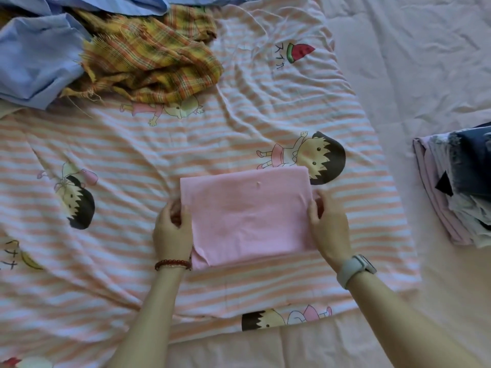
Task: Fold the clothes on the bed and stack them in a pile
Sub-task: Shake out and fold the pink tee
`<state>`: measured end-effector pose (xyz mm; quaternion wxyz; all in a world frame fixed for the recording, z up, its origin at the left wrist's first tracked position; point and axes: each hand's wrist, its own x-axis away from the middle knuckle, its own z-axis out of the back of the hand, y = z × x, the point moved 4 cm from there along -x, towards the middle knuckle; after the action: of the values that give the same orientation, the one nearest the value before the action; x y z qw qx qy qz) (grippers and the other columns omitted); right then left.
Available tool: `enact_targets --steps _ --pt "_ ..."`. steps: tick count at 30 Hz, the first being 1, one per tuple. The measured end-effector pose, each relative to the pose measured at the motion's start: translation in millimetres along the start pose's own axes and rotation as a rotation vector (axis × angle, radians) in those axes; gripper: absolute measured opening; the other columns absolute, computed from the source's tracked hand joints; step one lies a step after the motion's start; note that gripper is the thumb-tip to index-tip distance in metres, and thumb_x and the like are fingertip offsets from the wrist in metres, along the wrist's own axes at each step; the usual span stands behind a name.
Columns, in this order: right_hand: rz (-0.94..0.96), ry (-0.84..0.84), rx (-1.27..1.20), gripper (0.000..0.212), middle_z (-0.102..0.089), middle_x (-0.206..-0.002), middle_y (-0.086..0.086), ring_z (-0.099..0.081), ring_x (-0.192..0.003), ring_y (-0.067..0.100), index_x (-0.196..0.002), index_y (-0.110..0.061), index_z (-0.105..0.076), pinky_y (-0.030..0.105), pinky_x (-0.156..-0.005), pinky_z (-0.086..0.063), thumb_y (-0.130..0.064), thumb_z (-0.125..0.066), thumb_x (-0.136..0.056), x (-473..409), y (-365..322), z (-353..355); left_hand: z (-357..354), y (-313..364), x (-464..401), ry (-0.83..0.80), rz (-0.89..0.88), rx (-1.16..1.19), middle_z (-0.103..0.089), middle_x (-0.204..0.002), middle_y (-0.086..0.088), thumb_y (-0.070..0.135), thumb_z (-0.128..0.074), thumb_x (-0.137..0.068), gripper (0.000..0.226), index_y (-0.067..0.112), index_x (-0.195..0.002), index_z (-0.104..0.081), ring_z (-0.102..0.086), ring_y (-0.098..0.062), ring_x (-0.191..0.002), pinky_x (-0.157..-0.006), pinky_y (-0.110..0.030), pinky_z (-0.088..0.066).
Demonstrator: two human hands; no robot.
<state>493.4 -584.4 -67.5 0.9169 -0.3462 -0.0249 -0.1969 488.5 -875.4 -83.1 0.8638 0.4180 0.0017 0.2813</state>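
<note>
Although both hands show clearly, their fingers go under the folded pink cloth (247,219), so only the thumbs on top are seen. The left hand (172,232) grips its left edge and the right hand (329,229) grips its right edge. This cloth is a neat, smooth rectangle lying near the middle of the striped sheet (186,144). At 3 o'clock, a pile of folded clothes (457,187) is cut by the frame. At 11 o'clock lie unfolded blue clothes (39,62) and a yellow plaid cloth (151,57).
</note>
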Motion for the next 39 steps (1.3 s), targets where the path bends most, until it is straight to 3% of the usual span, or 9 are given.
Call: enact_targets --steps 3,6,11,14,17,22,27,34,39 --pt "-0.272 -0.107 -0.229 0.029 -0.06 -0.098 0.003 -0.055 -0.09 0.023 -0.111 -0.009 -0.056 0.034 -0.076 -0.042 -0.032 -0.052 -0.092 3.4 3.8 -7.3 -2.5 -0.4 2.7 -0.128 0.066 -0.003 -0.065 -0.101 -0.004 0.031 -0.059 -0.088 0.032 0.012 -0.113 -0.059 -0.059 -0.024 -0.092 -0.078 -0.031 -0.044" --pt "-0.398 -0.124 -0.353 0.031 -0.058 -0.102 0.002 -0.053 -0.093 0.02 -0.112 -0.008 -0.053 0.032 -0.079 -0.042 -0.031 -0.054 -0.091 1.1 6.5 -12.5 -7.5 2.4 -1.2 -0.193 0.1 0.058 -0.064 -0.111 -0.006 0.031 -0.061 -0.086 0.039 0.011 -0.12 -0.055 -0.059 -0.026 -0.101 -0.088 -0.04 -0.049" --pt "-0.331 -0.198 -0.454 0.014 -0.053 -0.073 0.002 -0.046 -0.066 0.016 -0.081 -0.006 -0.057 0.024 -0.054 -0.035 -0.016 -0.051 -0.09 4.5 1.0 -8.3 -2.0 7.4 1.5 -0.188 0.075 0.162 -0.064 -0.102 -0.006 0.019 -0.062 -0.087 0.032 0.003 -0.115 -0.057 -0.061 -0.026 -0.098 -0.085 -0.038 -0.05" --pt "-0.249 -0.128 -0.487 0.015 -0.055 -0.071 -0.001 -0.049 -0.066 0.014 -0.075 -0.009 -0.056 0.024 -0.057 -0.039 -0.011 -0.053 -0.089 17.3 -6.1 9.4 9.5 22.8 28.2 -0.057 0.004 0.177 -0.062 -0.092 0.001 0.016 -0.065 -0.085 0.028 0.006 -0.111 -0.061 -0.058 -0.017 -0.086 -0.074 -0.025 -0.042" --pt "-0.195 -0.032 -0.493 0.009 -0.061 -0.079 0.004 -0.052 -0.071 0.016 -0.082 -0.005 -0.061 0.031 -0.064 -0.043 -0.009 -0.055 -0.088 44.6 -1.5 38.8 20.2 38.4 74.3 0.034 0.0 0.248 -0.061 -0.097 0.002 0.012 -0.066 -0.084 0.029 0.006 -0.112 -0.061 -0.056 -0.015 -0.087 -0.077 -0.025 -0.042" --pt "-0.166 0.042 -0.446 0.029 -0.054 -0.057 -0.014 -0.049 -0.056 -0.002 -0.066 -0.026 -0.055 0.011 -0.052 -0.036 -0.006 -0.06 -0.086 97.2 39.5 113.6 14.7 58.4 172.0 0.024 0.083 0.311 -0.061 -0.092 -0.002 0.004 -0.067 -0.082 0.029 0.002 -0.11 -0.061 -0.056 0.005 -0.073 -0.07 -0.017 -0.044" --pt "-0.167 0.086 -0.42 0.008 -0.064 -0.07 -0.002 -0.053 -0.063 0.005 -0.08 -0.011 -0.065 0.011 -0.056 -0.039 -0.007 -0.062 -0.086 103.0 103.1 214.6 -31.4 114.3 250.6 -0.027 0.104 0.442 -0.063 -0.088 0.008 0.004 -0.067 -0.081 0.023 0.015 -0.101 -0.061 -0.057 0.003 -0.076 -0.065 -0.002 -0.044" --pt "-0.041 0.364 -0.438 0.011 -0.06 -0.075 -0.015 -0.054 -0.064 -0.013 -0.087 -0.015 -0.064 0.003 -0.06 -0.038 -0.005 -0.06 -0.087 14.9 179.9 381.6 -162.1 265.9 298.4 -0.143 0.007 0.617 -0.06 -0.09 0.008 0.006 -0.067 -0.082 0.023 0.017 -0.1 -0.058 -0.057 0.003 -0.077 -0.064 -0.005 -0.044" --pt "0.007 0.419 -0.383 0.01 -0.046 -0.06 -0.011 -0.041 -0.053 -0.004 -0.078 -0.009 -0.061 0.013 -0.054 -0.032 -0.015 -0.056 -0.083 -79.7 222.5 449.5 -242.2 352.6 300.2 -0.184 -0.098 0.712 -0.06 -0.088 0.007 0.009 -0.067 -0.083 0.018 0.019 -0.097 -0.059 -0.055 0.009 -0.072 -0.064 -0.006 -0.043"
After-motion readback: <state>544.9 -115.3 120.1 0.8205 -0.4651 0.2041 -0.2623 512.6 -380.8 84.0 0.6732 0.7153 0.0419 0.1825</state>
